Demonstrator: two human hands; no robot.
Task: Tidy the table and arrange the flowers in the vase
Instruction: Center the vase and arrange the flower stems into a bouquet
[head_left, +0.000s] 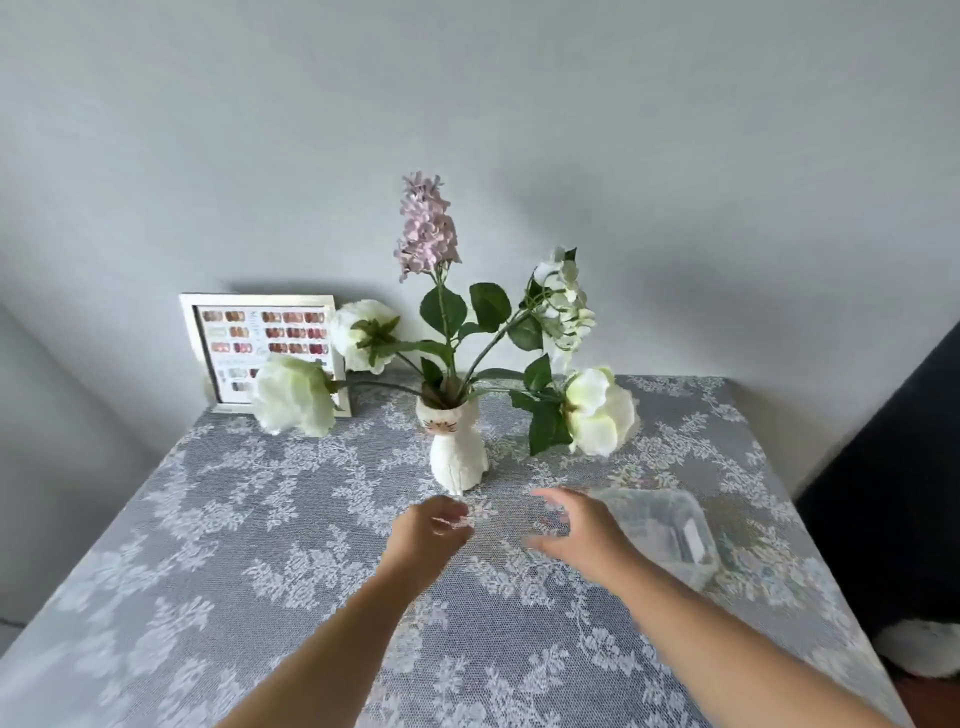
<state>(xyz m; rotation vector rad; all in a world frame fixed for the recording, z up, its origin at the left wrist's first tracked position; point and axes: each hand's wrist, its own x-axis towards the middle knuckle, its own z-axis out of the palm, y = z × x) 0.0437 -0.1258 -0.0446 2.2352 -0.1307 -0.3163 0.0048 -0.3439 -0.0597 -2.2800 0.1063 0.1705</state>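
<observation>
Framed chart (265, 353) by wall; clear tub (670, 525).

Table (260, 597) w/ grey lace floral cloth, against pale wall. White cat-shaped vase (457, 447) upright, centre-back, holding flowers. White picture frame (262, 353) at back left corner, leaning on wall. Clear plastic container (670, 525) on cloth, right of centre, blurred. White bloom (600, 410) droops onto cloth right of vase; contact unclear.

We see a white cat-shaped vase (457, 441) upright on the lace-covered worktop (260, 571), holding a lilac spray (427, 228) and drooping white flowers (600, 410).
</observation>
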